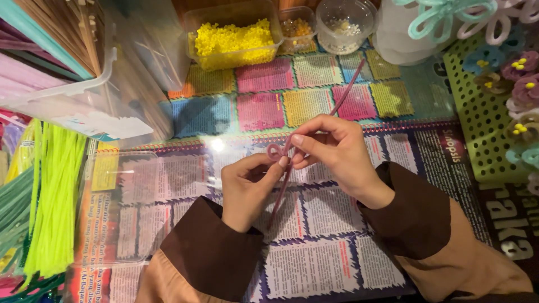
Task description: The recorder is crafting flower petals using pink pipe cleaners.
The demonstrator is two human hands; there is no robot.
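Both hands pinch a mauve pipe cleaner [314,120] above the printed table cover [337,264]: left hand [247,188] grips the one small loop formed, right hand [331,148] grips beside it; most of the stem remains straight.

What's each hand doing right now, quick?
Left hand: closed, pinching the small loop of the mauve pipe cleaner.
Right hand: closed, pinching the same pipe cleaner beside the loop.

Mauve pipe cleaner [314,126], yellow beads [233,40], neon-green stems [53,196], brown cuffs [210,247].
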